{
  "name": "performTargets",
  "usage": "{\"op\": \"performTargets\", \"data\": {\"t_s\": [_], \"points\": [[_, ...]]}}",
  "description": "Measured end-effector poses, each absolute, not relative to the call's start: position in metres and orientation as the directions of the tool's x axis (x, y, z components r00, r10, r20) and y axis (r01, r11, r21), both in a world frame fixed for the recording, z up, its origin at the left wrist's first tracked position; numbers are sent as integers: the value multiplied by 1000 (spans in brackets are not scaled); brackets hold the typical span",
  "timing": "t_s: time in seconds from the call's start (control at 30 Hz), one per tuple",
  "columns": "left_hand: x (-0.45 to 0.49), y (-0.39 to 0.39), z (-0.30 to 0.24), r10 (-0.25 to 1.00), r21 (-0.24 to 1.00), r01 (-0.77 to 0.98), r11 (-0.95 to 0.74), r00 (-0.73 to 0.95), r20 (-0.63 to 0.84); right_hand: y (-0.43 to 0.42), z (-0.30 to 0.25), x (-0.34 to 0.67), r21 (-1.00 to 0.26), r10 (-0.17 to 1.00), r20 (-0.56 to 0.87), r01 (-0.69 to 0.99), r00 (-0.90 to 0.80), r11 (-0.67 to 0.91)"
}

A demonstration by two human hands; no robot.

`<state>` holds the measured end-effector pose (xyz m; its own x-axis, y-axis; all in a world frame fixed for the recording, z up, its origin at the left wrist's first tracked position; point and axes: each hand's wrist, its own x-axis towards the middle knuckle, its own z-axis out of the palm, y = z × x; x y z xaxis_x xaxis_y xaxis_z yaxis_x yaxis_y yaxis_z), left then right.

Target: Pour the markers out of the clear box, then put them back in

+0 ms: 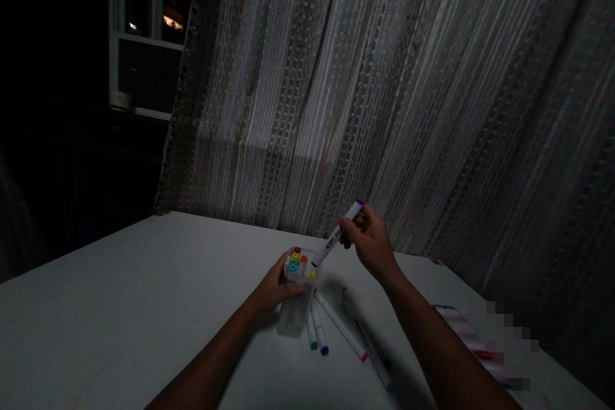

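Observation:
A clear plastic marker box (294,317) stands on the white table (120,307), with several markers upright inside showing coloured caps. My left hand (275,288) is wrapped round the box's left side. My right hand (368,240) pinches a white marker (337,234) with a purple end, held tilted, its lower tip just above the box's open top. Several loose markers (336,327) lie on the table right of the box, with green, blue and pink ends.
A striped curtain (384,96) hangs close behind the table's far edge. A dark window (144,32) is at the upper left. A flat pinkish object (468,336) lies at the table's right side. The room is dim.

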<state>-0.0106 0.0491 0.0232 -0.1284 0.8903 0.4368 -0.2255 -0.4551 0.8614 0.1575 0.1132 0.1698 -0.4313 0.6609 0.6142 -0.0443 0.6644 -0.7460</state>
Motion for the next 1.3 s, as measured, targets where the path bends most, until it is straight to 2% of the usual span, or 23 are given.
{"op": "performTargets", "data": {"t_s": [0.1, 0.23, 0.37, 0.63, 0.83, 0.97, 1.1, 1.2, 1.3], "points": [[-11, 51, 22, 879, 850, -221, -477, -117, 463, 104, 163, 137, -733, 599, 563, -9, -570, 680], [-12, 54, 20, 865, 842, -201, -501, -127, 485, 103, 143, 118, -661, 600, 422, 223, -679, 717], [-12, 56, 19, 867, 846, -190, -498, -141, 478, 102, 139, 116, -539, 616, 361, 383, -700, 750], [-12, 56, 17, 879, 868, -151, -474, -143, 455, 90, 157, 117, -209, 581, 248, 543, -775, 813], [-13, 57, 17, 877, 872, -122, -474, -146, 457, 89, 154, 114, -29, 552, 123, 553, -825, 833], [-13, 57, 18, 872, 865, -124, -487, -134, 471, 93, 150, 116, -61, 551, 164, 550, -818, 833], [-13, 58, 17, 856, 847, -132, -515, -130, 500, 95, 152, 119, -152, 477, 169, 455, -863, 877], [-13, 59, 17, 857, 851, -115, -513, -133, 499, 92, 158, 119, -120, 373, 167, 357, -913, 926], [-13, 60, 17, 855, 849, -111, -516, -131, 502, 90, 163, 116, -48, 307, 105, 304, -946, 952]]}}
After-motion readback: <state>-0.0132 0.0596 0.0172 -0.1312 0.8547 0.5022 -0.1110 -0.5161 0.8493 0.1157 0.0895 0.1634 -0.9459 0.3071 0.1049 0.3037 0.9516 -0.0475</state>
